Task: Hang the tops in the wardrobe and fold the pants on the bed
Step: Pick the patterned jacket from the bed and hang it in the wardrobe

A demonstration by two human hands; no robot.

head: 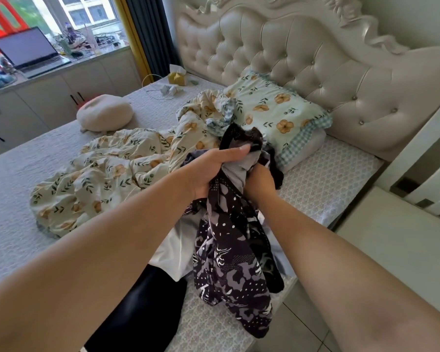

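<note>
black-and-grey patterned clothes [229, 262] are bunched up in both fists. left grip [212, 171] and right grip [261, 185] are clenched round the top of the wad, which hangs just over the bed [328, 179] edge. a white piece [173, 250] and a black piece [142, 301] lie on the bed underneath. nothing looks folded or hung yet, so i'd say barely started.

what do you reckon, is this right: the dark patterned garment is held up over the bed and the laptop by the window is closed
One thing is wrong: the head view shows the laptop by the window open, its screen upright, not closed. The dark patterned garment is indeed held up over the bed.
</note>
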